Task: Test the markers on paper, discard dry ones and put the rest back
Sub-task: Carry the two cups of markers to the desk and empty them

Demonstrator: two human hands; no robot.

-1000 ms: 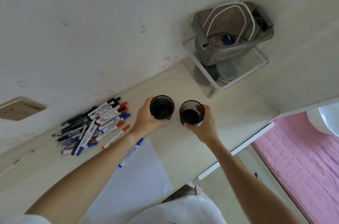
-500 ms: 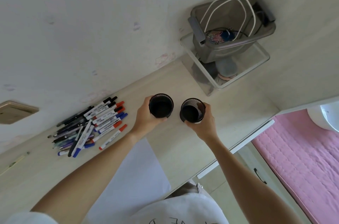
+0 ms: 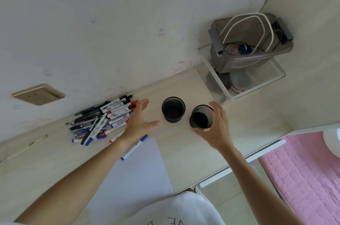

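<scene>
Two black mesh pen cups stand side by side on the desk, both empty: the left cup (image 3: 173,109) and the right cup (image 3: 201,118). My left hand (image 3: 139,123) hovers spread just left of the left cup, holding nothing. My right hand (image 3: 216,129) curves loosely beside the right cup, apart from it. A pile of markers (image 3: 104,119) with black, red and blue caps lies at the left by the wall. One blue-capped marker (image 3: 134,147) lies on a white sheet of paper (image 3: 136,173) near my left wrist.
A grey bin with white cords (image 3: 252,44) sits on a clear tray (image 3: 239,84) in the back right corner. A wall socket (image 3: 38,95) is at the left. The desk's front edge (image 3: 241,165) runs at the right, with a pink mat (image 3: 303,169) below.
Both hands have let go of the two cups and drawn back, fingers spread. The cups stay standing on the desk.
</scene>
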